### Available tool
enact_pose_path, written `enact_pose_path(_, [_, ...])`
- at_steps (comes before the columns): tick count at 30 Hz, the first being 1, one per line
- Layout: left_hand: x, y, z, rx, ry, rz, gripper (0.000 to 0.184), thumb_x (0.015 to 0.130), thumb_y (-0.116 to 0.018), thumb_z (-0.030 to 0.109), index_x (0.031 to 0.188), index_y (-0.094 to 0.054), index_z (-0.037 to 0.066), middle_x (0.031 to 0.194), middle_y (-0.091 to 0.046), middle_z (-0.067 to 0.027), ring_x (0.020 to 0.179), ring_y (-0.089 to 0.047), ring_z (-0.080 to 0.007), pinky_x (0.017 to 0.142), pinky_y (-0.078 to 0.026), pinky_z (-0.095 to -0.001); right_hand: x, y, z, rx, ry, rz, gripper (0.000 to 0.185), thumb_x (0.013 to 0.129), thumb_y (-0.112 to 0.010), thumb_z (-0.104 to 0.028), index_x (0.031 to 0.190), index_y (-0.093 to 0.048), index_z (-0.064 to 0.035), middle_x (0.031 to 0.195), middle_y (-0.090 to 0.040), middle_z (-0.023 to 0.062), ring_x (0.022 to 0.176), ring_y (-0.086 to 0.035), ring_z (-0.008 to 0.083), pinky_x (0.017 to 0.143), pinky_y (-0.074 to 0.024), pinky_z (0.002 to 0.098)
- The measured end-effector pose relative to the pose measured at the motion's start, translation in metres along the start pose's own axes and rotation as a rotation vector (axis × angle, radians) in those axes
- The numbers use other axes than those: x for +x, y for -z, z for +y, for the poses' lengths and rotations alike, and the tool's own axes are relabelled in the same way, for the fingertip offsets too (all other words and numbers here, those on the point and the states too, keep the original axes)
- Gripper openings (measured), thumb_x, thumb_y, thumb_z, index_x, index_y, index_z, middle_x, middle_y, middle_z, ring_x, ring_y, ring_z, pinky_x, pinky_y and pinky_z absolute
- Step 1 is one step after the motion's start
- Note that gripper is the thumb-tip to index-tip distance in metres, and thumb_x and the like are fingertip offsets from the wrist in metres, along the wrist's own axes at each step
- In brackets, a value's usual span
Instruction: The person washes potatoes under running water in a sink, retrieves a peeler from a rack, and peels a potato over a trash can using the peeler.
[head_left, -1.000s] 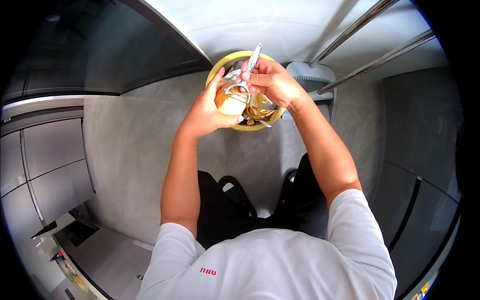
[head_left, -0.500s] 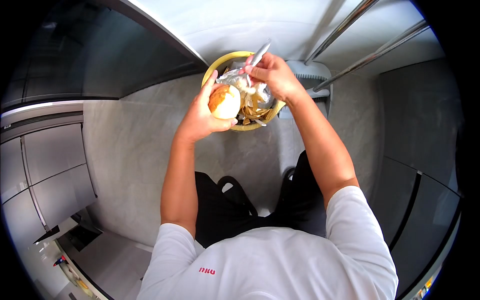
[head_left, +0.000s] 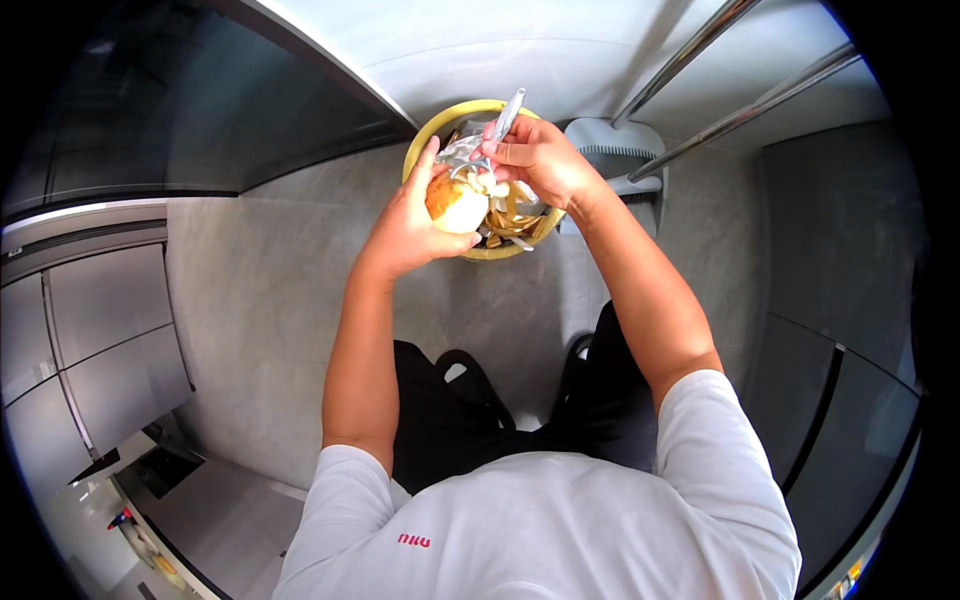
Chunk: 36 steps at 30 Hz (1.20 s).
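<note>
My left hand [head_left: 408,226] is wrapped round a round, partly peeled item [head_left: 457,205], with orange-brown skin on its upper left and a pale surface elsewhere. In my right hand [head_left: 535,160] is a silver peeler [head_left: 509,113], its handle pointing up and its head at the item's upper edge. Whether the blade touches the surface cannot be made out. Both hands are over a yellow-rimmed bin [head_left: 430,128]. Brown peelings [head_left: 512,224] and crumpled clear plastic lie inside it.
A grey dustpan [head_left: 612,140] stands against the wall right of the bin, with two metal poles [head_left: 690,45] rising near it. Grey cabinets [head_left: 110,290] are at the left, dark ones at the right. My feet are on the grey floor [head_left: 260,300] below the bin.
My right hand lifted the peeler off the item up and right, then brought it back to the item's upper edge. My left hand kept its hold, shifting slightly.
</note>
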<state>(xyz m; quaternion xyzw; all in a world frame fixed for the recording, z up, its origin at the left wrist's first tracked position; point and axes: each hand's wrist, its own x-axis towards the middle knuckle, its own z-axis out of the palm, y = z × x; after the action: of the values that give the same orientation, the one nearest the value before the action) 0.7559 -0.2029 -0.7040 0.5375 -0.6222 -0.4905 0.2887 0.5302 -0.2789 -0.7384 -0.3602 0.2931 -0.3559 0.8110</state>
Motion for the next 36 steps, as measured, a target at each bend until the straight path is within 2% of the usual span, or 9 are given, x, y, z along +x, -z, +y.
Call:
enact_pose_path(3, [0.000,-0.002,0.006,0.016,0.007,0.008,0.125,0.061,-0.092,0.009,0.164,-0.020,0.002,0.146,-0.052,-0.0200,0.136,-0.053,-0.0272,0.114,-0.042,-0.0377,0.001,0.001,0.000,-0.091,0.043,0.115,0.014,0.099,-0.070,-0.010,0.110,-0.064,-0.0046,0.101,-0.072,0.0057,0.086,-0.066,0.0127,0.077,-0.0547,0.0282])
enact_pose_path(8, [0.001,-0.002,0.006,-0.139,-0.050,0.019,0.120,0.062,-0.092,0.014,0.161,-0.025,0.005,0.142,-0.055,-0.0183,0.131,-0.056,-0.0275,0.112,-0.045,-0.0386,0.005,0.020,-0.002,-0.220,0.154,0.365,0.013,0.099,-0.068,-0.008,0.110,-0.062,-0.0025,0.104,-0.073,0.0095,0.086,-0.066,0.0142,0.077,-0.0542,0.0301])
enact_pose_path(12, [0.004,0.005,-0.007,-0.421,-0.006,-0.001,0.102,0.067,-0.088,0.013,0.154,-0.036,0.001,0.138,-0.055,-0.0140,0.128,-0.054,-0.0236,0.110,-0.045,-0.0374,-0.001,0.011,-0.013,-0.135,0.195,0.295,0.015,0.099,-0.065,-0.006,0.111,-0.060,0.0009,0.103,-0.073,0.0138,0.084,-0.065,0.0151,0.077,-0.0544,0.0302])
enact_pose_path(13, [0.005,0.005,-0.007,-0.445,0.026,-0.010,0.092,0.070,-0.084,0.027,0.148,-0.043,-0.001,0.134,-0.058,-0.0151,0.124,-0.058,-0.0250,0.106,-0.049,-0.0378,-0.002,0.010,-0.013,-0.100,0.189,0.262,0.015,0.100,-0.065,-0.007,0.112,-0.060,0.0003,0.104,-0.073,0.0137,0.084,-0.065,0.0151,0.080,-0.0546,0.0303])
enact_pose_path(16, [0.006,0.005,-0.016,-0.821,0.103,-0.061,0.089,0.071,-0.083,0.034,0.144,-0.047,-0.003,0.131,-0.060,-0.0159,0.120,-0.061,-0.0263,0.102,-0.053,-0.0401,-0.004,0.003,-0.018,0.106,0.141,0.249,0.014,0.100,-0.065,-0.009,0.111,-0.061,-0.0006,0.103,-0.072,0.0122,0.082,-0.066,0.0146,0.078,-0.0562,0.0294])
enact_pose_path(23, [0.012,0.003,-0.012,-0.715,-0.042,-0.099,0.086,0.076,-0.079,0.040,0.142,-0.047,-0.004,0.131,-0.060,-0.0179,0.119,-0.062,-0.0291,0.099,-0.055,-0.0449,-0.006,-0.011,-0.009,0.439,-0.001,0.151,0.012,0.101,-0.064,-0.009,0.109,-0.062,0.0001,0.106,-0.072,0.0124,0.082,-0.067,0.0148,0.076,-0.0581,0.0292])
enact_pose_path(28, [0.014,-0.003,0.000,-0.978,-0.071,-0.049,0.085,0.083,-0.065,0.053,0.145,-0.045,-0.002,0.135,-0.058,-0.0223,0.118,-0.062,-0.0350,0.101,-0.053,-0.0480,-0.003,-0.001,-0.009,0.092,0.089,0.391,0.013,0.101,-0.064,-0.007,0.113,-0.060,-0.0033,0.107,-0.073,0.0113,0.089,-0.067,0.0160,0.079,-0.0556,0.0304])
enact_pose_path(29, [0.015,-0.006,0.002,-1.042,-0.017,0.029,0.079,0.092,-0.053,0.055,0.145,-0.046,-0.003,0.138,-0.057,-0.0257,0.118,-0.062,-0.0387,0.102,-0.052,-0.0492,-0.005,-0.003,-0.011,0.040,0.128,0.386,0.013,0.101,-0.064,-0.008,0.113,-0.061,-0.0043,0.107,-0.073,0.0109,0.089,-0.067,0.0155,0.080,-0.0554,0.0300])
enact_pose_path(36, [0.025,0.000,-0.010,-1.400,0.323,0.073,0.079,0.100,-0.050,0.065,0.137,-0.053,-0.004,0.131,-0.060,-0.0282,0.118,-0.061,-0.0427,0.101,-0.052,-0.0481,-0.014,-0.014,-0.008,-0.871,0.459,0.307,0.011,0.100,-0.067,-0.010,0.108,-0.065,-0.0024,0.100,-0.075,0.0093,0.095,-0.072,0.0220,0.085,-0.0567,0.0346])
